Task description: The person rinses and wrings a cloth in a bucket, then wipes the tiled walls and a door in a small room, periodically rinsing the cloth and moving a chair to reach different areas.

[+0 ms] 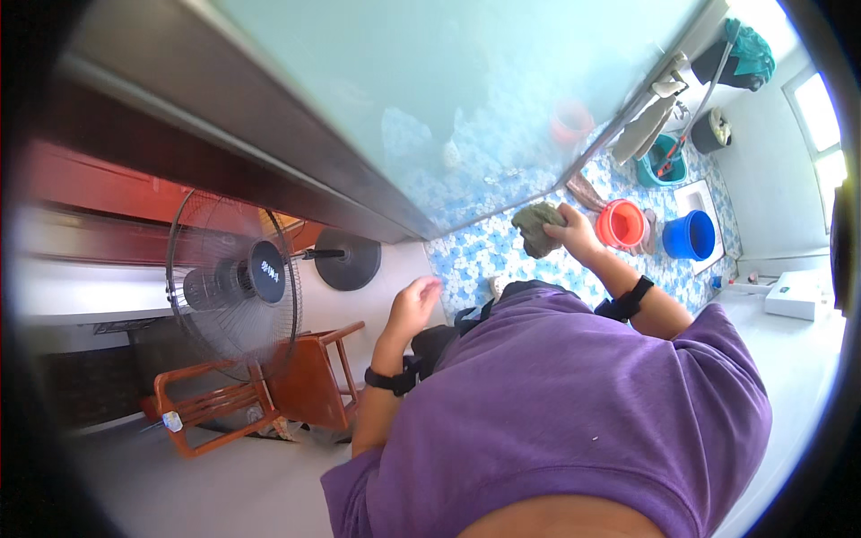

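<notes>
My right hand (576, 235) is closed on a crumpled olive-green cloth (536, 229), held up in front of me beside the glass panel (502, 117). The cloth hangs bunched from my fingers, above the blue flowered floor (466, 260). My left hand (414, 309) is raised on the other side of my body with loosely bent fingers, and nothing shows in it. It is nearest to the pale floor by the round dark fan base (348, 261). Each wrist wears a black strap.
A standing fan (238, 278) and a brown wooden chair (309, 381) stand to the left. On the right are a red bucket (621, 223), a blue bucket (690, 236) and a teal tub (662, 161) with a mop. A white box (795, 296) rests at far right.
</notes>
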A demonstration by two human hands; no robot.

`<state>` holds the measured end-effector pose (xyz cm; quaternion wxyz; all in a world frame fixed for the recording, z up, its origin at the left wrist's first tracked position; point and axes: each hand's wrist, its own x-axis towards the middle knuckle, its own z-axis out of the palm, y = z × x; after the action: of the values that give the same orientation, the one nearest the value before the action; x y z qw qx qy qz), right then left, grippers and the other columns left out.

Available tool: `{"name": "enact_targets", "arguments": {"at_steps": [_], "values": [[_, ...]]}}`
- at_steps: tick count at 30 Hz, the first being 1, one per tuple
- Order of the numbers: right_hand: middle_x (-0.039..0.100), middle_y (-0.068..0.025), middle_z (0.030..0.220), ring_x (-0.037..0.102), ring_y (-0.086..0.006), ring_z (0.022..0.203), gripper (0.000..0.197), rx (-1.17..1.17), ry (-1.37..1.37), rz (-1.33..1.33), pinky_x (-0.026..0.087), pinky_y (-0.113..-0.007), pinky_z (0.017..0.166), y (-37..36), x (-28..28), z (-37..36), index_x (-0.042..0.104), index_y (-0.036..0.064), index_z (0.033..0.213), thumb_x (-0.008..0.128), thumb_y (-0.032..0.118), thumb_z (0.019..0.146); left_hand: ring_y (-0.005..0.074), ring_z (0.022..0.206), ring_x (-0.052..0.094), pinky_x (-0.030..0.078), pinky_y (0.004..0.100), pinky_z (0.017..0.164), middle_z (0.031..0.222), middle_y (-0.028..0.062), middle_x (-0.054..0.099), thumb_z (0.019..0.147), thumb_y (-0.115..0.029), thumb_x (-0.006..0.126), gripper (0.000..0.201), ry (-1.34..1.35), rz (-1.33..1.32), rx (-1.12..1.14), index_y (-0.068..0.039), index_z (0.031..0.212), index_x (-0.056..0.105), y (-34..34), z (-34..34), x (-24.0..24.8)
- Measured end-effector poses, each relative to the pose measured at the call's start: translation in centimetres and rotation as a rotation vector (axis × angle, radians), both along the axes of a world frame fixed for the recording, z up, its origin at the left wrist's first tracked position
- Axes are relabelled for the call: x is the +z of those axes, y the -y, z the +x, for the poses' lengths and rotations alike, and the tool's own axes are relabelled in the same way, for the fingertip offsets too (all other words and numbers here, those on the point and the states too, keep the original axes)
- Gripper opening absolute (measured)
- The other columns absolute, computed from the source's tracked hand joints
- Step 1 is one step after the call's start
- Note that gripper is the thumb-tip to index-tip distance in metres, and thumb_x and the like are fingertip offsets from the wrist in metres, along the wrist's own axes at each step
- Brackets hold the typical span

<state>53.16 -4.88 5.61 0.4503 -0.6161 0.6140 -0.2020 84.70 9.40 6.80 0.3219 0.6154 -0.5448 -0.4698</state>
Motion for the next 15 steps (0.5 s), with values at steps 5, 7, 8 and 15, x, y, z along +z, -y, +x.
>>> {"name": "enact_targets", "arguments": {"at_steps": [5,7,8,15], "values": [[0.052,-0.0038,0.083,0.048,-0.0141,0.081,0.026,0.093,0.51,0.205,0.04,-0.029,0.073,0.8,6.6,-0.1,0.051,0.004,0.092,0.065,0.013,0.072,0.0217,0.1,0.056,0.045,0.0303,0.081,0.112,0.017,0.055,0.076,-0.016,0.066,0.05,-0.023,-0.061,-0.201,-0.001,0.119,0.045,7.0,-7.7,6.5],[0.054,-0.0059,0.091,0.049,-0.0159,0.088,0.032,0.3,0.561,0.219,0.041,-0.03,0.078,0.8,8.4,0.8,0.052,0.0049,0.095,0.067,0.021,0.072,0.0251,0.111,0.048,0.04,0.0313,0.089,0.129,0.0195,0.04,0.07,-0.016,0.072,0.08,-0.122,-0.134,-0.147,-0.004,0.133,0.025,8.3,-10.1,7.9],[0.052,-0.0052,0.093,0.047,-0.0142,0.089,0.027,0.397,0.671,0.224,0.04,-0.029,0.078,0.6,9.2,1.4,0.051,0.0047,0.093,0.066,0.018,0.074,0.0267,0.114,0.044,0.036,0.032,0.093,0.132,0.0177,0.034,0.066,-0.015,0.075,0.094,-0.138,-0.12,-0.254,-0.007,0.136,0.013,9.4,-10.4,7.3],[0.059,-0.0064,0.095,0.054,-0.0153,0.09,0.022,0.131,0.282,-0.032,0.043,-0.028,0.082,0.2,9.0,-4.3,0.057,0.0015,0.101,0.059,0.012,0.081,0.0208,0.103,0.042,0.03,0.0328,0.094,0.104,0.0066,0.043,0.048,0.001,0.059,0.065,0.178,-0.528,0.1,-0.005,0.111,0.043,10.0,-3.8,15.2]]}}
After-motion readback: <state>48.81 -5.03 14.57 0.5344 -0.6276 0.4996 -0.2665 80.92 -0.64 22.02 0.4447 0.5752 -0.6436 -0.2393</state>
